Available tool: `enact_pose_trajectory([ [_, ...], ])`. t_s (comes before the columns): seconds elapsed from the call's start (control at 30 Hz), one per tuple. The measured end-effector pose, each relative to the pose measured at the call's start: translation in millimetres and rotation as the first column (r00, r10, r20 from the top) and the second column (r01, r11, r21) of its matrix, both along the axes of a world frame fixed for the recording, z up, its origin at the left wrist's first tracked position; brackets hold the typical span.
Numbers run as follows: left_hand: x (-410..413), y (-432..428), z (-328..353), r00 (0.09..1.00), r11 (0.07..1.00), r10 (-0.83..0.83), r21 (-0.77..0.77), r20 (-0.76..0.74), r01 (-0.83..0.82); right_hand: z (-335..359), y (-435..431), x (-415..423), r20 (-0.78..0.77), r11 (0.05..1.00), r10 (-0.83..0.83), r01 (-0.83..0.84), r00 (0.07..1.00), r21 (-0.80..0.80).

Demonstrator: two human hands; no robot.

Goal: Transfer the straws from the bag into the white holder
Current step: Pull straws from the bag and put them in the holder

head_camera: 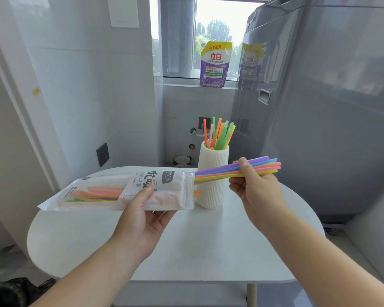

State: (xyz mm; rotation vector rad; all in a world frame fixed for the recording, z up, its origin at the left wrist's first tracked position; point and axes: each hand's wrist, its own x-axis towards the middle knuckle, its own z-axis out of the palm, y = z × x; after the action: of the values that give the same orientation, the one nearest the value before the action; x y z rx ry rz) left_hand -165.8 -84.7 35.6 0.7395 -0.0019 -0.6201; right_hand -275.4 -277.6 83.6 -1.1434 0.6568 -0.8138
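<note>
Mid-frame, the right grip (pixel 253 185) pinches a straw bundle (pixel 220 172) lying level at the mouth of the bag (pixel 93 193), held by the left grip (pixel 142 209). Next, likely: tip them upright into the holder (pixel 213 156) behind.

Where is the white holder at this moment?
Head view: the white holder stands upright on the table, right of centre, behind the bag and the straws in the right hand.

On the table (pixel 208 240) stands the holder (pixel 211 158); bag (pixel 93 191) left; pouch (pixel 215 65) behind.
</note>
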Motion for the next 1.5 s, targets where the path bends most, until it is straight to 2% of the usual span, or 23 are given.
enact_pose_trajectory([
  [0.27, 10.3, 4.1, 2.2, 0.998, 0.999, 0.048, -0.009, -0.027, -0.048, 35.3, -26.2, -19.9, -0.001, 0.96, -0.039, 0.038, 0.999, -0.277],
  [0.47, 16.5, 4.5, -2.7, 0.997, 0.998, 0.063, -0.007, -0.036, -0.064, 66.3, -43.9, -38.5, 0.004, 0.907, -0.109, 0.101, 0.994, -0.409],
  [0.83, 9.0, -1.2, -11.2, 1.0, 1.0, 0.009, 0.011, -0.005, -0.009, 129.1, -36.6, -49.6, 0.039, 0.642, -0.288, 0.222, 0.957, -0.734],
  [0.97, 1.4, -5.8, -13.3, 0.999, 0.999, -0.038, 0.023, -0.006, 0.039, 144.5, -26.5, -43.0, 0.046, 0.568, -0.304, 0.22, 0.951, -0.793],
  [1.2, -6.4, -11.8, -15.2, 0.998, 0.997, -0.07, 0.032, -0.005, 0.07, 160.2, -19.2, -40.8, 0.047, 0.508, -0.338, 0.224, 0.94, -0.831],
  [1.37, -8.3, -10.3, -12.3, 0.997, 0.997, -0.073, 0.027, 0.015, 0.072, 163.1, -23.1, -36.0, -0.019, 0.485, -0.387, 0.186, 0.922, -0.854],
  [1.5, -9.8, -9.0, -9.4, 0.997, 0.996, -0.081, 0.033, 0.019, 0.08, 162.9, -25.9, -25.6, -0.074, 0.503, -0.377, 0.137, 0.923, -0.853],
])
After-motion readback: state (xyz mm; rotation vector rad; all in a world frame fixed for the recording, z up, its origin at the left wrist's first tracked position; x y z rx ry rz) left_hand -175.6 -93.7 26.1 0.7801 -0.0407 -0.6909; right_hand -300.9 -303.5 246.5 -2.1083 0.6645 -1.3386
